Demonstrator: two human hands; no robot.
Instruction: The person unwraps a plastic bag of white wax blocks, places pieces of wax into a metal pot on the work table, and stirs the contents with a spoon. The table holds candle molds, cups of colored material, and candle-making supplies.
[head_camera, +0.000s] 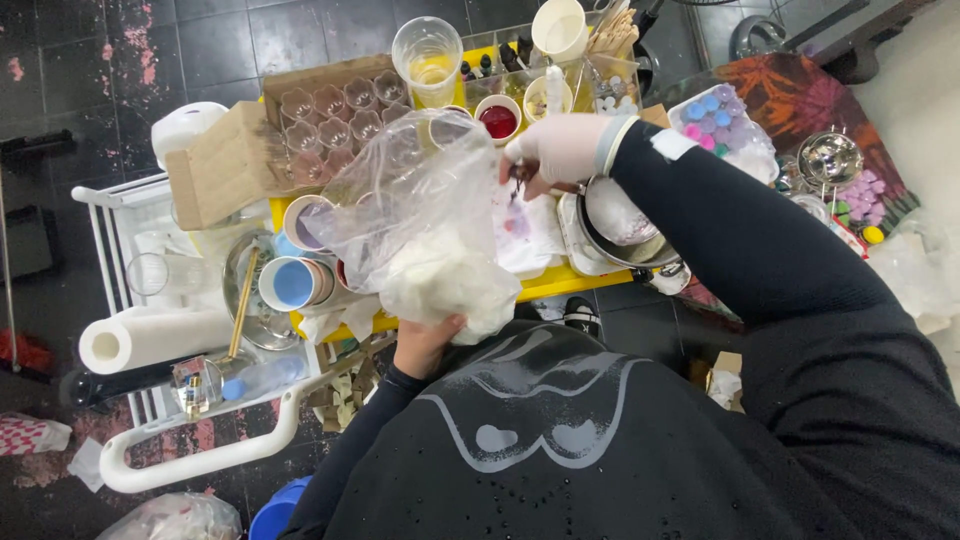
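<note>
Presently: clear plastic bag (400, 190) of white powder, above yellow counter (560, 285) | left hand (425, 345) cups bag from below | right hand (560, 150), gloved, pinches small tool near bag mouth | advice: support bag, keep mouth open | red-filled cup (498, 120) beyond.

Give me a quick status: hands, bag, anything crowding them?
Left hand grips clear plastic bag of white stuff. Gloved right hand pinches small tool. Cups crowd yellow table.

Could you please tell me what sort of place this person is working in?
Probably a small craft or street-stall workstation for mixing coloured liquids: a crowded yellow table holds measuring cups, a box of small moulds and dropper bottles, over a dark tiled floor.
</note>
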